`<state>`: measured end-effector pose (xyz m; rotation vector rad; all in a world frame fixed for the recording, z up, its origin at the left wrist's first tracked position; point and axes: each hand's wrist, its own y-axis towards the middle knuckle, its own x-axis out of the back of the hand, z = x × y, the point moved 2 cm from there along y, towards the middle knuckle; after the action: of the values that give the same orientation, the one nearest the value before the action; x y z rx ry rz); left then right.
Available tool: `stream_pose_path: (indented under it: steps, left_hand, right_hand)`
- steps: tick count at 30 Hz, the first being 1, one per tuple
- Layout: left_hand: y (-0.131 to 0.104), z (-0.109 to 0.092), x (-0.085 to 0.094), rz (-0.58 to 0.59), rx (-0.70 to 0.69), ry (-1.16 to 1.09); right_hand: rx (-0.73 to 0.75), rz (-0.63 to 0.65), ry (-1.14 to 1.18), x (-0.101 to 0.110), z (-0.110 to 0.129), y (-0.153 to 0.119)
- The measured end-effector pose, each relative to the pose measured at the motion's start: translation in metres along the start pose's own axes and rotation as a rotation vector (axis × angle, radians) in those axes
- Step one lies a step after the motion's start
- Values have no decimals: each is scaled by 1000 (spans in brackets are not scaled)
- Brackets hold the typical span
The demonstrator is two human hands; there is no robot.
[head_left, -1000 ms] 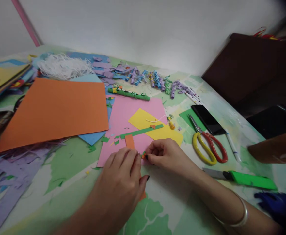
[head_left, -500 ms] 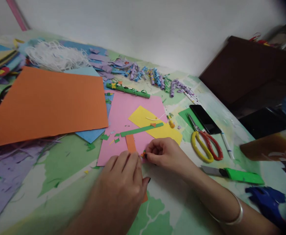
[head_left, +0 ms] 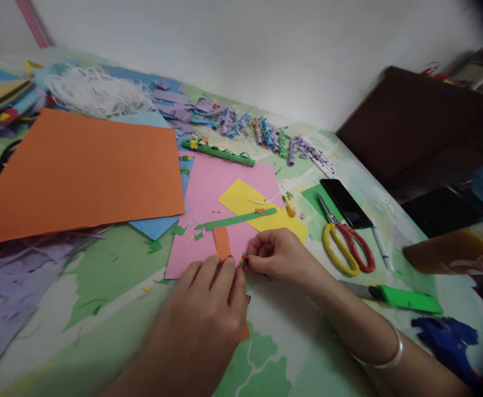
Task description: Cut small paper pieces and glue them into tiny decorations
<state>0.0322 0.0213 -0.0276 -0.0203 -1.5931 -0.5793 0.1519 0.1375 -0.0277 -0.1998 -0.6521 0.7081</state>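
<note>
My left hand (head_left: 212,306) is closed over an orange paper strip (head_left: 221,242), whose ends show beyond the fingers and below the palm. Its thumb is mostly hidden behind the fingers. Beside it, my right hand (head_left: 277,253) pinches a tiny orange and green paper piece (head_left: 243,259), close to the left fingertips. Both hands are at the near edge of a pink paper sheet (head_left: 204,187). On that sheet lie a green paper strip (head_left: 235,220) with a small orange bit on it, a yellow paper piece (head_left: 241,193) and green scraps.
Scissors (head_left: 343,237), a phone (head_left: 344,201), a marker (head_left: 382,245) and a green cutter knife (head_left: 409,299) lie at right. A large orange sheet (head_left: 88,171) lies at left, before white string (head_left: 101,91). Behind are a decorated green paper tube (head_left: 220,153) and purple curls (head_left: 293,149).
My left thumb has drawn in behind the fingers, and the left fingertips have shifted slightly right, nearer the small paper piece. My right hand keeps its pinch almost in place.
</note>
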Motion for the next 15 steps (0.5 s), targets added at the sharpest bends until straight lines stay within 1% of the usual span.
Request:
stream_pose_path:
  steps: [2, 8, 15]
  left_hand:
    - [-1, 0, -2, 35, -5, -10]
    - [-6, -2, -8, 54, 18, -10]
    - [-2, -1, -6, 93, -9, -13]
  right_hand:
    - [-6, 13, 18, 0, -1, 1]
    - [8, 30, 34, 0, -4, 1]
    - [4, 28, 8, 1, -3, 3]
